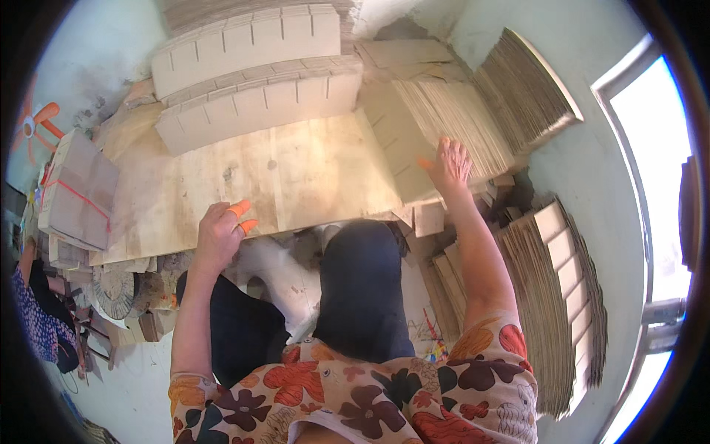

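Note:
My left hand (221, 229) is over the front edge of the wooden table (296, 166), with orange covers on its thumb and index finger. Those two fingers are apart and nothing shows between them. My right hand (450, 169) reaches to a stack of slotted brown cardboard sheets (403, 133) standing on edge at the table's right. Its fingers are stretched over the top edges of the sheets, and the orange-covered thumb points left, away from them. Whether the fingertips press on the sheets is hard to tell.
Two long rows of slotted cardboard (251, 103) stand along the table's back. A bundle tied with red string (80, 191) is at the left edge. More cardboard stacks (529, 85) lean at the back right, others (547, 296) by my right arm. At far left sits another person (41, 318).

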Action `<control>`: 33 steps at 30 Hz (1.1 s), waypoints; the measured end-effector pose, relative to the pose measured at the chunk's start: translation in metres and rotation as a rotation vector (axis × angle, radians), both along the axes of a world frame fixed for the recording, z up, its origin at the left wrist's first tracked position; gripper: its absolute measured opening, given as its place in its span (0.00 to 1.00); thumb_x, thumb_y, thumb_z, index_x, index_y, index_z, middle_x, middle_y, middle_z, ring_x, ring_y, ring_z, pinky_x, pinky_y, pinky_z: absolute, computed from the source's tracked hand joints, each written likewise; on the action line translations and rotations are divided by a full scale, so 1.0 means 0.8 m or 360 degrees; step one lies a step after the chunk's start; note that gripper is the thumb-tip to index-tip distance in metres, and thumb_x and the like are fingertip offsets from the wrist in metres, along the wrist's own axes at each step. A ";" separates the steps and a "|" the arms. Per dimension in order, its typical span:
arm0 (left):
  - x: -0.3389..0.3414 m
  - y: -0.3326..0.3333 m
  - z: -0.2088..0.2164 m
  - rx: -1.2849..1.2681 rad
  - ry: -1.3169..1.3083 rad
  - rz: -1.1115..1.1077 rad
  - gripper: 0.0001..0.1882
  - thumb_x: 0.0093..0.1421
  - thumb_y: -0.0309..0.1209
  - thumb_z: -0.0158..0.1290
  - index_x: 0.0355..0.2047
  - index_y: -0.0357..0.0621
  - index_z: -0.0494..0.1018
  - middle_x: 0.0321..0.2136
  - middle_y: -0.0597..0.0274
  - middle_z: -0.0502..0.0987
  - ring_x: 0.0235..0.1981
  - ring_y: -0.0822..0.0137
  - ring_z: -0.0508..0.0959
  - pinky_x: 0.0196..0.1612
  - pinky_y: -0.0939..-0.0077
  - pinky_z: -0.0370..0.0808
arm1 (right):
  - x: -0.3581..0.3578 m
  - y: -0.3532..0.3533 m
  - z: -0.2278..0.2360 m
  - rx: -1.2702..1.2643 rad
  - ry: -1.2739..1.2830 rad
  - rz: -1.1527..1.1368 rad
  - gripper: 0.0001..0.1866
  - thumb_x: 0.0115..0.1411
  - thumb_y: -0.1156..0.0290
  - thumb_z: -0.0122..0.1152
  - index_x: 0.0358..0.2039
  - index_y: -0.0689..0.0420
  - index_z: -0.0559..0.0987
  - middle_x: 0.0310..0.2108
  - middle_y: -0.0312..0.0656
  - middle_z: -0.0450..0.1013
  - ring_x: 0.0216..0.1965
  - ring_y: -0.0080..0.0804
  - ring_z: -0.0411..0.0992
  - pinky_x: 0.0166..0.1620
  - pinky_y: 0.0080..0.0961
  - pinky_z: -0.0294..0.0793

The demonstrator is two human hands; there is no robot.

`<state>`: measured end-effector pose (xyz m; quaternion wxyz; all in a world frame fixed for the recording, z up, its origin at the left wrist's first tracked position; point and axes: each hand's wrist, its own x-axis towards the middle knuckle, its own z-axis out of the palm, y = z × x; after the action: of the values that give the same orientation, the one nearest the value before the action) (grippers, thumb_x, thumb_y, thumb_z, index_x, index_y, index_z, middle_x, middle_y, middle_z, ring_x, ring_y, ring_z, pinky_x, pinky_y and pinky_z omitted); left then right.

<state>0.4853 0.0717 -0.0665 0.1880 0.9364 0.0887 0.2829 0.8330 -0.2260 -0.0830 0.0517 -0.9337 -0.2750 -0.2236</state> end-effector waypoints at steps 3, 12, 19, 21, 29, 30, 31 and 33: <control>-0.007 0.014 -0.019 -0.0025 0.0016 0.0045 0.19 0.40 0.27 0.65 0.36 0.36 0.76 0.27 0.49 0.75 0.31 0.50 0.74 0.34 0.63 0.73 | 0.032 -0.001 -0.037 -0.0027 0.0046 0.0075 0.27 0.46 0.56 0.68 0.41 0.59 0.71 0.35 0.51 0.72 0.42 0.50 0.70 0.41 0.40 0.69; 0.036 0.068 -0.035 -0.0220 0.0257 0.0214 0.17 0.49 0.32 0.61 0.39 0.39 0.75 0.32 0.49 0.76 0.33 0.53 0.76 0.36 0.65 0.73 | 0.024 -0.005 0.009 0.0525 0.0328 -0.0149 0.15 0.55 0.63 0.62 0.36 0.56 0.69 0.28 0.48 0.73 0.30 0.53 0.72 0.32 0.41 0.69; 0.192 0.117 -0.010 -0.0069 0.0035 0.0199 0.23 0.50 0.30 0.60 0.46 0.39 0.69 0.40 0.50 0.73 0.42 0.54 0.72 0.44 0.66 0.71 | 0.008 0.081 0.071 0.1233 0.0247 0.0409 0.16 0.58 0.74 0.57 0.48 0.57 0.70 0.34 0.42 0.74 0.26 0.30 0.72 0.33 0.25 0.71; 0.235 0.122 -0.002 -0.0024 0.0070 0.0137 0.25 0.50 0.30 0.59 0.48 0.40 0.67 0.43 0.52 0.72 0.48 0.56 0.69 0.48 0.66 0.68 | 0.003 0.112 0.085 0.1387 0.0254 0.0495 0.20 0.59 0.78 0.56 0.52 0.58 0.69 0.35 0.38 0.74 0.28 0.22 0.71 0.34 0.20 0.71; 0.365 0.126 -0.022 0.0151 0.0262 0.0179 0.28 0.47 0.31 0.62 0.48 0.38 0.66 0.45 0.55 0.70 0.52 0.57 0.64 0.55 0.63 0.61 | -0.004 0.178 0.056 0.1440 0.0392 0.0421 0.25 0.58 0.85 0.53 0.57 0.60 0.65 0.43 0.39 0.74 0.39 0.18 0.71 0.41 0.16 0.72; 0.375 0.129 -0.029 0.0170 0.0270 0.0210 0.28 0.47 0.31 0.62 0.47 0.38 0.66 0.45 0.56 0.70 0.51 0.57 0.64 0.55 0.64 0.61 | 0.001 0.185 0.045 0.1470 0.0369 0.0498 0.26 0.58 0.85 0.53 0.58 0.61 0.65 0.44 0.39 0.74 0.39 0.18 0.71 0.41 0.16 0.73; 0.382 0.133 -0.036 0.0207 0.0286 0.0206 0.27 0.46 0.31 0.62 0.46 0.38 0.66 0.44 0.56 0.70 0.50 0.57 0.65 0.55 0.64 0.61 | 0.006 0.192 0.033 0.1500 0.0347 0.0575 0.26 0.58 0.85 0.54 0.58 0.61 0.65 0.44 0.40 0.74 0.39 0.18 0.72 0.41 0.17 0.73; 0.397 0.141 -0.048 0.0277 0.0312 0.0182 0.25 0.45 0.29 0.62 0.44 0.39 0.67 0.43 0.57 0.71 0.48 0.58 0.66 0.54 0.63 0.62 | 0.012 0.202 0.022 0.1513 0.0292 0.0644 0.26 0.58 0.86 0.54 0.58 0.61 0.64 0.44 0.40 0.74 0.39 0.19 0.73 0.41 0.17 0.74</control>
<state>0.8027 0.1843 -0.1048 0.0802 0.9657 0.1349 0.2070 0.8423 -0.0641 -0.0654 0.5357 -0.7512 -0.3123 -0.2265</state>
